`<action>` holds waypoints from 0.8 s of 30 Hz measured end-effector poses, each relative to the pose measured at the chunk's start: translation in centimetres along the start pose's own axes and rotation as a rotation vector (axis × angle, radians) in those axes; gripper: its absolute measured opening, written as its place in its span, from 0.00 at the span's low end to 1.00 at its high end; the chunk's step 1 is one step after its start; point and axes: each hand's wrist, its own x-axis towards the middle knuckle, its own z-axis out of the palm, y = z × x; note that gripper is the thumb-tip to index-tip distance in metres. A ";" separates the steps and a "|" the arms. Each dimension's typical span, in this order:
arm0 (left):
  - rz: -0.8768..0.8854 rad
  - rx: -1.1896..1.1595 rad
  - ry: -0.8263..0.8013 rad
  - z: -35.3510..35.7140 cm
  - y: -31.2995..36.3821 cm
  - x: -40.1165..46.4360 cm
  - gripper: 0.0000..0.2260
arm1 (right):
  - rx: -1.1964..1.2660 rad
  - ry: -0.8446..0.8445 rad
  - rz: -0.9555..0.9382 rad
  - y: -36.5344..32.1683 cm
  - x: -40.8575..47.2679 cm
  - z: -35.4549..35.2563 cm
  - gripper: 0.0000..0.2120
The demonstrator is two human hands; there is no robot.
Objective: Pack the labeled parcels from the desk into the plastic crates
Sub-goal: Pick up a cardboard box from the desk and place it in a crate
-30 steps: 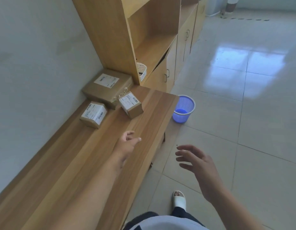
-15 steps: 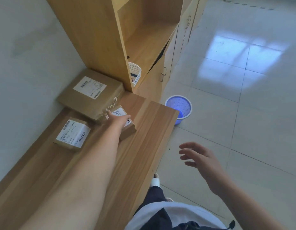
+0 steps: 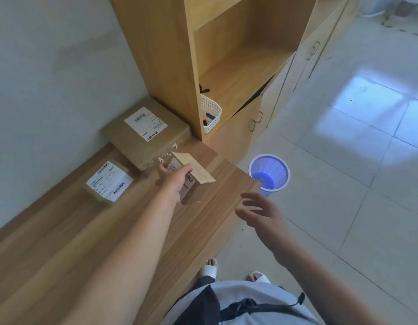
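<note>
Parcel pickup is the step in hand: your left hand [image 3: 174,181] grips the small labeled parcel [image 3: 191,175], tilted up off the counter [image 3: 217,200] at frame centre. Your right hand [image 3: 262,215] hovers spread and holding nothing, lower right of it. Next, carry it to a crate; none shows. Two more parcels [image 3: 146,134] lie at left. The blue bin [image 3: 269,174] looks unfilled.

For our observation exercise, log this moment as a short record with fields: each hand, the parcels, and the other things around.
left hand: grips small parcel, tilted up off desk
right hand: open, over floor, holds nothing
parcels left on desk: large parcel, flat parcel
crates: none in view
floor: blue bin
shelf: white basket
</note>
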 end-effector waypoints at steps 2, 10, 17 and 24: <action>-0.022 -0.176 -0.072 0.2 -0.7 -3.2 0.40 | -0.159 -0.063 -0.163 -0.4 1.0 -0.5 0.32; -0.094 -0.596 -0.160 3.2 -4.2 -14.5 0.40 | -0.339 -0.190 -0.551 -0.2 1.4 -2.8 0.40; 0.078 -0.535 -0.005 2.9 -6.8 -21.1 0.26 | -0.178 -0.346 -0.481 0.8 1.0 -6.7 0.33; 0.481 -0.186 0.001 -4.2 -8.8 -31.1 0.30 | 0.016 -0.807 -0.384 -1.1 -0.8 -12.5 0.32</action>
